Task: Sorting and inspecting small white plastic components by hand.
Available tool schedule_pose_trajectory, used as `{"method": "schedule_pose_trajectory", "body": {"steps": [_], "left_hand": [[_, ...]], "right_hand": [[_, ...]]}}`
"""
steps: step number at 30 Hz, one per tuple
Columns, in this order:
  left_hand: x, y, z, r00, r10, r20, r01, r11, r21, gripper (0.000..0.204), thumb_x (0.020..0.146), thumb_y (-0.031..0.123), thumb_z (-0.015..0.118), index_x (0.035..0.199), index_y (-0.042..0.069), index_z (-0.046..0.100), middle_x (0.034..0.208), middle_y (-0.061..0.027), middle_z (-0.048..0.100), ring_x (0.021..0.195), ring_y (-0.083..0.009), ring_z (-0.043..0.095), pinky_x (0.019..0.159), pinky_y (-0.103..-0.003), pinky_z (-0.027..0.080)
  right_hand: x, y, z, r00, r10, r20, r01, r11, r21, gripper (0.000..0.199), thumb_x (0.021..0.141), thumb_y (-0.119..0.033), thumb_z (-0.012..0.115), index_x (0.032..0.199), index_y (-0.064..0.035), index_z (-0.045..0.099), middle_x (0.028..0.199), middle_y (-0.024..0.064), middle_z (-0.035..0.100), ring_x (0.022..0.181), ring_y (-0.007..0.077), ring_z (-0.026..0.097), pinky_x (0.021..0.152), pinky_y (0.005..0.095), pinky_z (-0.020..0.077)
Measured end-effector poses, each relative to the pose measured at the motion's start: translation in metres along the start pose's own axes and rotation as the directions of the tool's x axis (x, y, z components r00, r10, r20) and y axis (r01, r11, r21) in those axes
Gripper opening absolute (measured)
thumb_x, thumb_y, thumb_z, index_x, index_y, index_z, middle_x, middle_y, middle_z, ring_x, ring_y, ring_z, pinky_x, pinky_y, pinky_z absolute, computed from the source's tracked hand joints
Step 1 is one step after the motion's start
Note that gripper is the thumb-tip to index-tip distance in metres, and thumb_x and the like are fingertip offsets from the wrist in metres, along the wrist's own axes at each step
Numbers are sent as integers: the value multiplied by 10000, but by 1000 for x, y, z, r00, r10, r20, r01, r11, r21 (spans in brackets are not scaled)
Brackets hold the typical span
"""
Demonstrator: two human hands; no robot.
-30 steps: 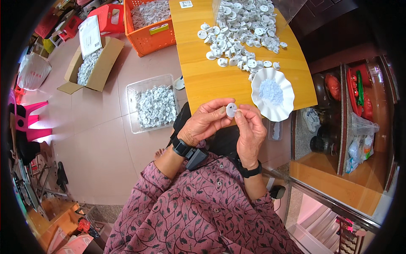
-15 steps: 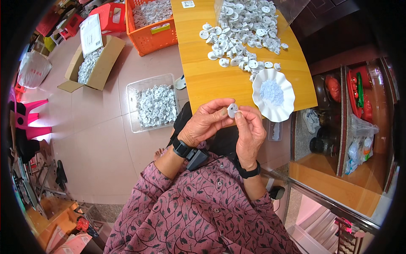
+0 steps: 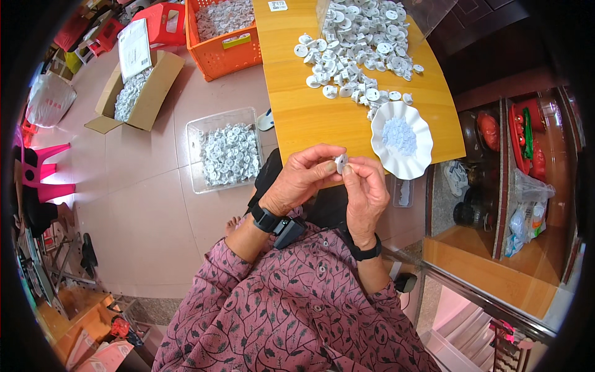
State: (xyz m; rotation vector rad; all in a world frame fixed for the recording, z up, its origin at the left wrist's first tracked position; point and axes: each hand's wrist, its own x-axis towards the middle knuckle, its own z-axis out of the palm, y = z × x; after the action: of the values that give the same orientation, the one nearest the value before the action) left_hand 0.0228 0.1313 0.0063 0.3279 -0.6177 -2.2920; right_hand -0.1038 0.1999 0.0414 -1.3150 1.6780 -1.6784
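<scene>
Between the fingertips of both hands, a small white plastic disc part (image 3: 341, 163) is pinched: the left hand (image 3: 290, 183) grips its left side, the right hand (image 3: 367, 191) its right, fingers closed narrow on it. Its round face is turned partly edge-on, long axis near upright as seen. Both hands touch it; the wrists come up from below and angle inward, the left forearm slanting rightward, the right one rising more steeply. Just beyond the right hand, the nearer one, a wavy-rimmed white plate (image 3: 421, 146) holds pale-blue bits (image 3: 398, 135) at the worktop (image 3: 310, 121) edge. Farther out lies a heap of white plastic parts (image 3: 372, 46); well left, a clear bin (image 3: 193, 149) holds more.
</scene>
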Motion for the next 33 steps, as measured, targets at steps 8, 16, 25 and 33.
{"method": "schedule_pose_trajectory", "body": {"steps": [8, 16, 25, 33], "left_hand": [[-3, 1, -3, 998, -13, -56, 16, 998, 53, 321, 958, 101, 626, 1270, 26, 596, 1099, -59, 659, 948, -136, 640, 883, -291, 546], [-3, -1, -3, 997, -4, -83, 6, 1000, 23, 323, 953, 98, 633, 1265, 19, 602, 1073, -69, 670, 898, -134, 648, 848, -275, 556], [-2, -3, -4, 997, 6, -82, -2, 999, 48, 311, 953, 81, 630, 1255, 8, 607, 1079, -71, 666, 907, -138, 643, 848, -272, 551], [-3, 2, -4, 997, 4, -76, 11, 979, 202, 253, 961, 61, 616, 1209, 15, 628, 1072, -56, 663, 908, -124, 639, 840, -259, 552]], "right_hand": [[3, 0, -6, 994, -5, 105, 17, 994, -109, 95, 875, -8, 677, 961, 7, 642, 1019, 115, 650, 945, 204, 633, 812, 312, 506], [5, -6, -8, 994, 31, 106, -19, 994, -108, 66, 901, -21, 646, 958, 11, 637, 978, 112, 677, 918, 212, 656, 815, 315, 513], [7, -11, -8, 991, -43, 127, 72, 970, -231, 44, 895, -19, 648, 923, 4, 621, 967, 122, 665, 889, 237, 649, 784, 328, 509], [7, -13, -5, 984, -88, 155, 130, 948, -289, 56, 897, -21, 644, 916, 2, 596, 959, 120, 615, 871, 257, 623, 765, 343, 503]]}}
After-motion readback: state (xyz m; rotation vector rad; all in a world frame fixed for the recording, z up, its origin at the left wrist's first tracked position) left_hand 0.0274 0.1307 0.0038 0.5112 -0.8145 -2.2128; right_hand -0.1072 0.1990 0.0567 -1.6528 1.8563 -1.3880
